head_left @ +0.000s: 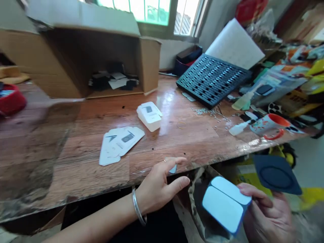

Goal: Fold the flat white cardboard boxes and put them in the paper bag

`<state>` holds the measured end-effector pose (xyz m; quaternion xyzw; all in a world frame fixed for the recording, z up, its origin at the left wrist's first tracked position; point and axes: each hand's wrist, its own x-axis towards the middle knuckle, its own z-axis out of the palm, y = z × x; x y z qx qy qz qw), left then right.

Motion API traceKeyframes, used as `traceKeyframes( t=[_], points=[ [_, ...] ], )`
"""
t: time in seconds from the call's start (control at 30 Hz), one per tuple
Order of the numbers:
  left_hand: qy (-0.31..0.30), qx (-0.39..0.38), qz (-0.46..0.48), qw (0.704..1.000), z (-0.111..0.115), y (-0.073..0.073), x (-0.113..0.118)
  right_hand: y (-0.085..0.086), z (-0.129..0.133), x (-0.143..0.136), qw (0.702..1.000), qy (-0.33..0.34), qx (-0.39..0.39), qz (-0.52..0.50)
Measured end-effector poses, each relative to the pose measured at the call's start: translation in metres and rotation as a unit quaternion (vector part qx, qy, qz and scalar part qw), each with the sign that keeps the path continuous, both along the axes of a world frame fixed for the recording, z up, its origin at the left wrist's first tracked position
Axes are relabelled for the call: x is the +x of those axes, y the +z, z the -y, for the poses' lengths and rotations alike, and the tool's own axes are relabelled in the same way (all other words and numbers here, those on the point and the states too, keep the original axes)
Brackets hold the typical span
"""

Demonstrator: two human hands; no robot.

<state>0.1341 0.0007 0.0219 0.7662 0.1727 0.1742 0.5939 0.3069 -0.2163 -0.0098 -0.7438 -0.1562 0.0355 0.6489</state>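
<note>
My left hand [164, 185], with a ring and a silver bracelet, lies at the table's front edge, fingers stretched and thumb apart. A small pale-blue piece [173, 169] shows just under its fingers. Over the open bag [198, 202] below the edge, my right hand [268, 212] grips a pale-blue, round-cornered block with dark edges [225, 202]; a dark line crosses its top. A thin dark-blue square with a ring mark [277, 173] sticks up behind the same hand's fingers. Fanned white printed cards [121, 143] and a neat stack of such cards [150, 116] rest on the table.
An open cardboard box [152, 65] with dark and white pieces inside stands at the back left. To the right are a black slotted tray [212, 81], a glue bottle [238, 129] and a mug on its side [265, 125]. A red container [12, 101] sits far left.
</note>
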Motion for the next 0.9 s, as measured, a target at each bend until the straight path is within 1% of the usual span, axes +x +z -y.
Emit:
traceKeyframes(
  t=[0.03,0.07,0.13,0.17,0.2,0.23,0.27,0.3,0.37,0.4,0.47,0.5,0.57,0.67,0.77,0.83,0.9],
  points=[
    [0.002,-0.102,-0.022,0.995,-0.003,0.001,-0.009,0.009,-0.019,-0.01,0.999,0.036,0.037,-0.013],
    [-0.001,-0.207,-0.041,0.978,-0.006,0.0,-0.018,0.015,-0.038,-0.021,0.995,0.078,0.06,-0.025],
    [-0.021,-0.391,-0.055,0.919,-0.012,-0.005,-0.036,0.02,-0.073,-0.041,0.98,0.173,0.088,-0.039],
    [-0.025,-0.456,-0.047,0.888,-0.014,-0.008,-0.045,0.021,-0.09,-0.051,0.969,0.226,0.091,-0.05],
    [-0.015,-0.502,-0.03,0.864,-0.017,-0.011,-0.055,0.02,-0.105,-0.061,0.955,0.276,0.09,-0.068],
    [0.012,-0.528,-0.006,0.849,-0.02,-0.014,-0.065,0.02,-0.119,-0.07,0.938,0.321,0.085,-0.096],
    [0.057,-0.537,0.024,0.841,-0.023,-0.017,-0.076,0.02,-0.131,-0.079,0.922,0.353,0.081,-0.133],
    [0.118,-0.531,0.057,0.837,-0.026,-0.018,-0.087,0.02,-0.143,-0.087,0.909,0.37,0.082,-0.172],
    [0.236,-0.49,0.112,0.832,-0.031,-0.02,-0.108,0.02,-0.163,-0.101,0.896,0.356,0.108,-0.243],
    [0.281,-0.461,0.129,0.831,-0.033,-0.021,-0.118,0.02,-0.172,-0.107,0.891,0.341,0.124,-0.272],
    [0.336,-0.413,0.145,0.834,-0.035,-0.022,-0.135,0.02,-0.187,-0.118,0.88,0.326,0.132,-0.32],
    [0.348,-0.401,0.146,0.835,-0.035,-0.023,-0.141,0.018,-0.193,-0.124,0.874,0.327,0.122,-0.339],
    [0.349,-0.4,0.147,0.834,-0.034,-0.024,-0.148,0.016,-0.201,-0.135,0.859,0.353,0.08,-0.363],
    [0.323,-0.427,0.155,0.83,-0.029,-0.024,-0.15,0.011,-0.207,-0.148,0.829,0.406,0.029,-0.383],
    [0.297,-0.45,0.161,0.827,-0.027,-0.022,-0.147,0.007,-0.211,-0.151,0.797,0.448,0.004,-0.406],
    [0.285,-0.453,0.155,0.83,-0.027,-0.02,-0.146,0.005,-0.213,-0.15,0.788,0.459,-0.01,-0.411],
    [0.273,-0.454,0.148,0.835,-0.028,-0.018,-0.145,0.004,-0.213,-0.15,0.796,0.455,-0.018,-0.399]
  ],
)
